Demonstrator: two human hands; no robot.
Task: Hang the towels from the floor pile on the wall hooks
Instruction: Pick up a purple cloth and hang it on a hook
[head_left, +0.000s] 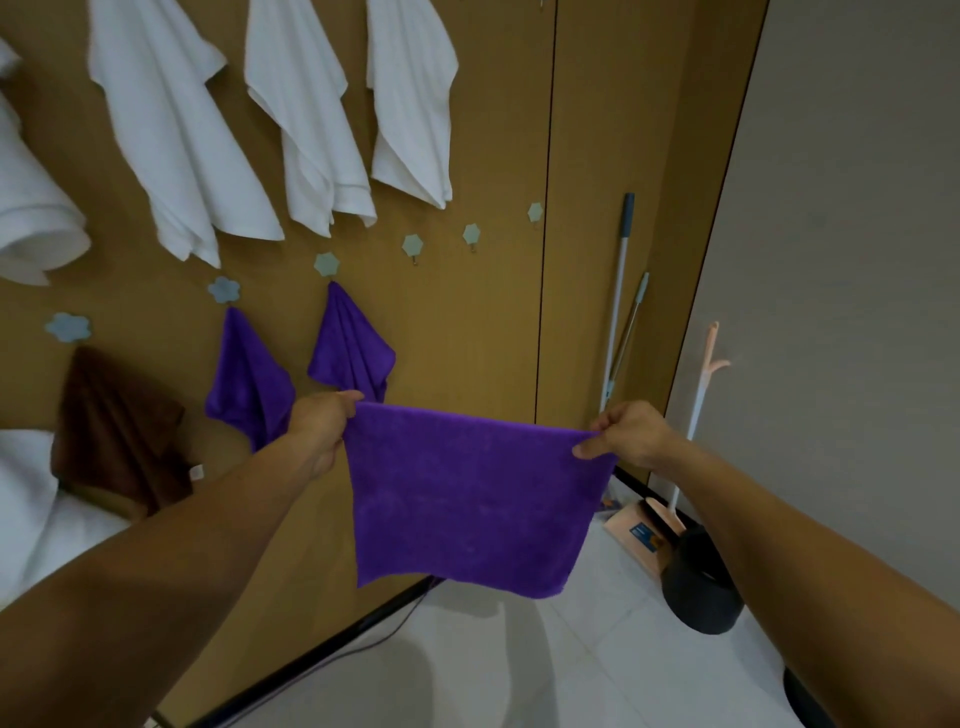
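I hold a purple towel spread flat in front of the wooden wall, its lower edge hanging free. My left hand pinches its upper left corner and my right hand pinches its upper right corner. Behind it, two purple towels and a brown towel hang from flower-shaped hooks. Three bare hooks continue the row to the right. Several white towels hang higher up. The floor pile is out of view.
A mop and a broom handle lean in the corner to the right. A peach dustpan and a dark bin stand on the white tiled floor. A cable runs along the wall's base. White cloth lies at the left edge.
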